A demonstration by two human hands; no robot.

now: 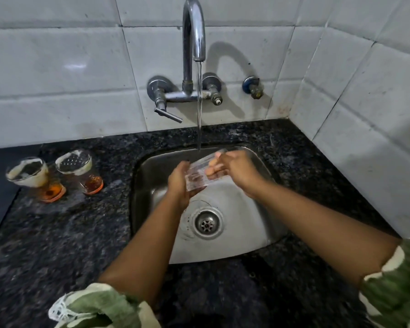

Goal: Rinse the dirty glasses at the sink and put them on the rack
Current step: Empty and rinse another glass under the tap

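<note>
Glasses: one (pixel 200 172) gripped by left hand (pixel 179 183), right hand (pixel 232 168) fingers inside; two dirty (pixel 57 172) on counter (pixel 57 233).

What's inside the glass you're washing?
Fingers of the right hand reach inside the glass, showing through its clear wall. The left hand covers its base, so whatever is there is hidden.
</note>
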